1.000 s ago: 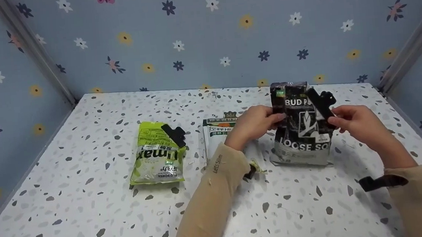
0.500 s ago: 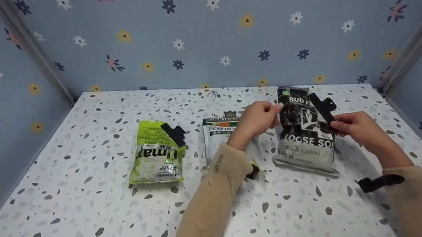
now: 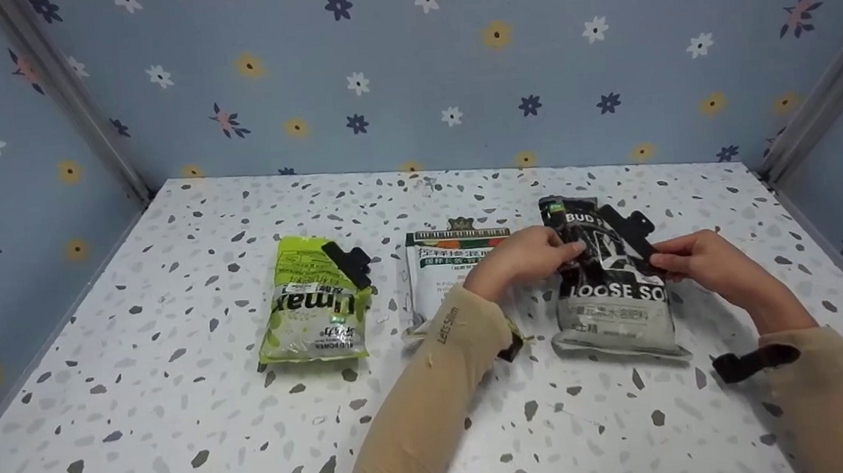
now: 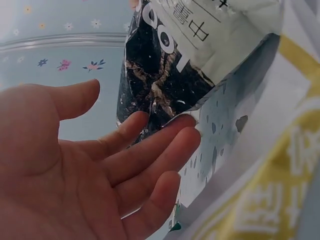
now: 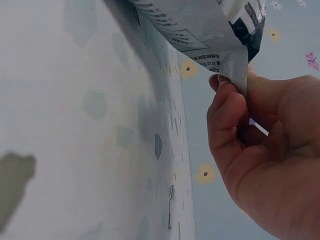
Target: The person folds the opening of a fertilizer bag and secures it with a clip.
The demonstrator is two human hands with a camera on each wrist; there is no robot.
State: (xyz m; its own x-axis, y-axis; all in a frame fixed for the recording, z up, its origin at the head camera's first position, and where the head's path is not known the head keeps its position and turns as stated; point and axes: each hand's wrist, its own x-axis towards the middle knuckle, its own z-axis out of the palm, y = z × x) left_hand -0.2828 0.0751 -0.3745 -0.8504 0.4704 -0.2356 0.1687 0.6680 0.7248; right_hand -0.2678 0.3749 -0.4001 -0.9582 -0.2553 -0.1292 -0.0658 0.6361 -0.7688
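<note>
A black and grey bag printed "LOOSE SO…" leans back on the speckled table, with a black clip across its folded upper right corner. My right hand pinches the bag's right edge just below the clip. In the right wrist view, thumb and fingers of the right hand squeeze that edge of the bag. At the bag's left side is my left hand. The left wrist view shows the left hand with thumb apart and fingers loosely extended, fingertips against the bag's dark side.
A white bag with a green top band lies partly under the left forearm. Farther left is a green bag with its own black clip. Flower-patterned panels stand behind and beside the table.
The bag's top has tipped back and lowered, and its bottom edge has slid toward me. The left hand pulled slightly away from the bag, then came back to its side. The right hand lowered with the bag.
</note>
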